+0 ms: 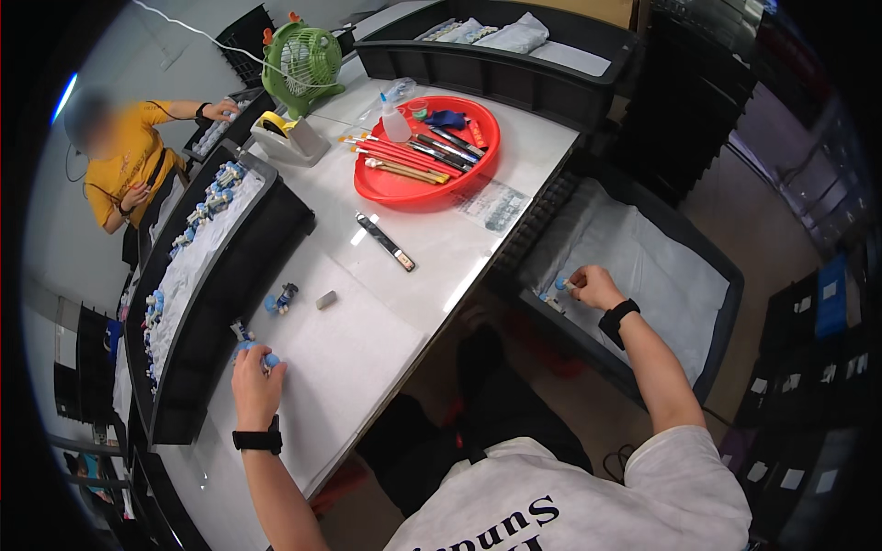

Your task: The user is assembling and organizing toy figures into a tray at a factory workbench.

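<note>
**Small blue figures at both hands**

The right hand (599,287) has its fingers together, clamped on a right figure (564,284), tiny, pale-bodied and blue at the top, held low in the right bin (733,289). Another pale-and-blue figure lies just beside those fingers on the bin's white cloth (666,266).

The left hand (257,384) curls over a left figure (270,360) on the bench (331,197), bright blue where it shows; the fingers hide most of it, so I cannot tell whether they grip it or only touch it.

Just beyond the left fingers lie a loose figure (285,297), blue with darker parts, and a grey block (326,299). White paper (354,340) spreads to their right across the glossy white bench. To their left, a black tray (230,308) holds a row of figures on cloth.

Well beyond sit a red tray (390,192) of brushes, a tape dispenser (294,145) and a green fan (305,69). A co-worker (140,151) in yellow stands past the black tray.
</note>
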A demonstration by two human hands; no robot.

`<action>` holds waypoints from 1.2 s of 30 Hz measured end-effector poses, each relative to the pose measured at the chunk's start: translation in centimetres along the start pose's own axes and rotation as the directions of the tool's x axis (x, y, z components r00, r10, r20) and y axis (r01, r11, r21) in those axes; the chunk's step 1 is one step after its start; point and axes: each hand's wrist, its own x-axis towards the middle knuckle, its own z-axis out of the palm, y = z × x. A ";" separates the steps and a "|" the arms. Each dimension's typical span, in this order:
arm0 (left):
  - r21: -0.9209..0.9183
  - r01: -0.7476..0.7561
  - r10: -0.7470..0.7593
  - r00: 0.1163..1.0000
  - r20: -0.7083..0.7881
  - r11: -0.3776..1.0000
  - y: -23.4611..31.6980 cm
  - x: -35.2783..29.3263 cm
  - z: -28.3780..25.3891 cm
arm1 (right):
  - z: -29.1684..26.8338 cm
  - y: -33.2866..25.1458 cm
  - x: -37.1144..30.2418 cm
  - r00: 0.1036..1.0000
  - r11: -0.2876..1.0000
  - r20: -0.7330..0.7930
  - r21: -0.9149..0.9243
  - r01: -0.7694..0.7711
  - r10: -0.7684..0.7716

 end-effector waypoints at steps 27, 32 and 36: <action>-0.876 0.420 0.079 0.907 0.413 -0.237 6.1 -8.1 2.2 | 5.5 -22.5 -13.2 0.854 0.656 0.366 0.754 -0.039 -0.370; -0.863 0.423 0.076 0.905 0.419 -0.277 5.6 -9.0 2.9 | 9.1 -26.4 -16.6 0.515 0.475 0.741 0.672 -0.568 -0.431; -0.913 0.386 0.077 0.922 0.379 -0.132 4.6 -9.6 2.5 | 10.2 -26.7 -16.9 0.512 0.420 0.741 0.669 -0.613 -0.435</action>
